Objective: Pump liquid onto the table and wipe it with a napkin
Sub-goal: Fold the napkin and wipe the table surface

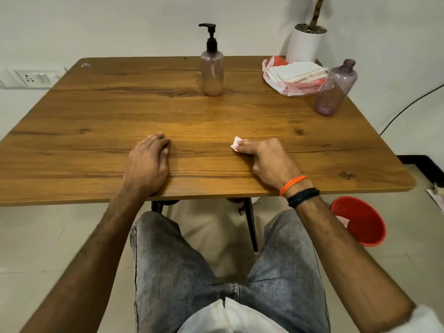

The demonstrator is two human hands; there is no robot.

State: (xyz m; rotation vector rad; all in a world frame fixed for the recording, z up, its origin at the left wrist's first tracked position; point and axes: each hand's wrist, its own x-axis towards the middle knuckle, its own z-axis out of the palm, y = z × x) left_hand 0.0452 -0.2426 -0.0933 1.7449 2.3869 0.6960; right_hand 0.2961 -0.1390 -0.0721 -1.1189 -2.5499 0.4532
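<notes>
A pump bottle [212, 73] with a black pump head stands upright at the back middle of the wooden table [96, 111]; it holds pale pinkish liquid in its lower part. My right hand [266, 159] rests near the front edge with its fingers closed on a small crumpled white napkin [236, 143], which pokes out at the fingertips and touches the wood. My left hand [149, 162] lies flat on the table to the left, fingers together, holding nothing. A faint glossy patch shows on the wood in front of the pump bottle.
A stack of white napkins [296, 72] lies on a red-and-white plastic bag at the back right. A capless purple bottle [336, 88] stands beside it. A white plant pot [306, 44] is behind. A red bin [360, 221] sits on the floor at right.
</notes>
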